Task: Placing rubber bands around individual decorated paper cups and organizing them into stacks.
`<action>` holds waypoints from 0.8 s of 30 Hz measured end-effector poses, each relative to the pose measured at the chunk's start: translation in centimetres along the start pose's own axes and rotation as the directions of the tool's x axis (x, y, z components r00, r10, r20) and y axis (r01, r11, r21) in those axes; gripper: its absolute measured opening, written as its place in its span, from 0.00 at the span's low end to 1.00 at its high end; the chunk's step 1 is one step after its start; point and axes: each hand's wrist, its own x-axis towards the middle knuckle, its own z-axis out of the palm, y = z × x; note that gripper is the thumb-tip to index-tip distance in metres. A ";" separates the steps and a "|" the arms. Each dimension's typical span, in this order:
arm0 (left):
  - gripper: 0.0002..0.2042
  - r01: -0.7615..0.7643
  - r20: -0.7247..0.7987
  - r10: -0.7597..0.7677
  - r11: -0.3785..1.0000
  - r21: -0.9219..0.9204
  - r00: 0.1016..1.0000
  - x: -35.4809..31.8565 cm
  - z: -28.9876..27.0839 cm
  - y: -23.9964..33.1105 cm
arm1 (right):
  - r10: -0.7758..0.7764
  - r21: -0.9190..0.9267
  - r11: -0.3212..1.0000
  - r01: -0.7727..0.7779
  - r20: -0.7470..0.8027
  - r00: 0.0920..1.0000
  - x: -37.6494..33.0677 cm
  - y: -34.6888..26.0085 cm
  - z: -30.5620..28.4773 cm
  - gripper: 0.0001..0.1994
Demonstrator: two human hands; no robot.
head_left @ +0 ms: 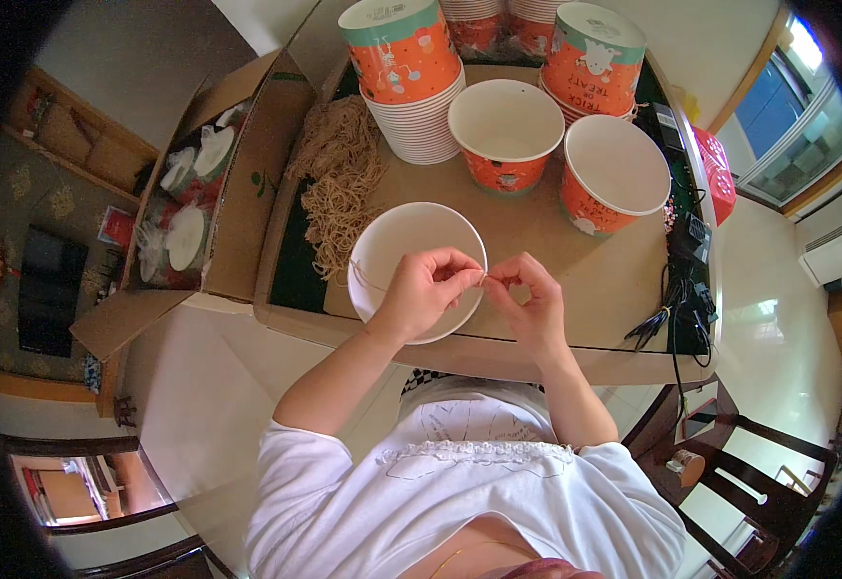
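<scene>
In front of me a white-lined paper bucket (pixel 392 236) stands near the table's front edge, its mouth facing up. My left hand (pixel 428 294) reaches over its opening, with thumb and fingers pinched together at the right side of the rim. A thin strand of tan twine (pixel 367 281) runs across the bucket's inside to that hand. My right hand (pixel 531 304) is just outside the same rim, its fingers also closed in a pinch. The fingertips of both hands meet there, and what lies between the right fingers is too small to make out.
Behind the bucket lies a heap of tan twine (pixel 344 183). Two open orange buckets (pixel 506 169) (pixel 595 203) stand beyond, before stacks of upside-down buckets (pixel 402 68) (pixel 599 58). An open carton (pixel 247 193) is at left; black cables (pixel 667 304) lie along the right edge.
</scene>
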 end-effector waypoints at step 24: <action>0.10 -0.198 -0.053 0.228 0.923 0.328 0.972 -1.0 -0.4 1.2 | -0.015 -0.210 0.977 0.037 0.104 0.994 0.3 -1.3 0.1 0.04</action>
